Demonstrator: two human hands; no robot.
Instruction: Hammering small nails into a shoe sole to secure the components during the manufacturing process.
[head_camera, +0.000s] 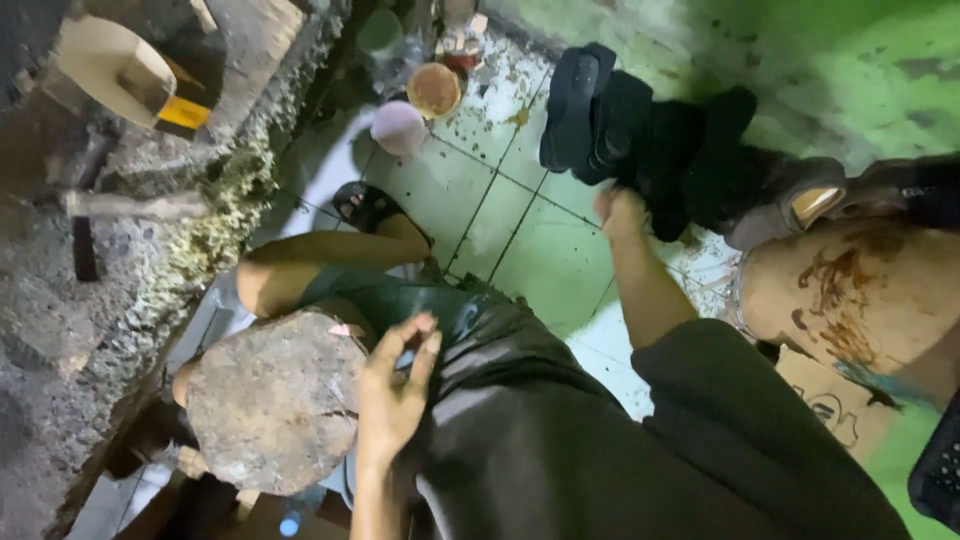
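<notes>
My left hand (395, 385) hovers low in the middle, fingers loosely bent and apart, holding nothing. It is right beside a round, worn wooden block (275, 400) that rests by my knee. My right hand (620, 212) reaches forward on a dark-sleeved arm. It closes on the edge of a black shoe (665, 160), one of a pile of black footwear (590, 110) on the green tiled floor (540, 260). The fingertips are hidden behind the shoe. My bent leg, in a black sandal (365, 205), lies between the block and the tiles.
A rough concrete wall (90, 300) runs down the left. Round lids or bowls, one brown (435, 90) and one pale (398, 128), sit at the top. A stained tan sack (860, 300) lies at right, and a black crate corner (940, 470) shows at bottom right.
</notes>
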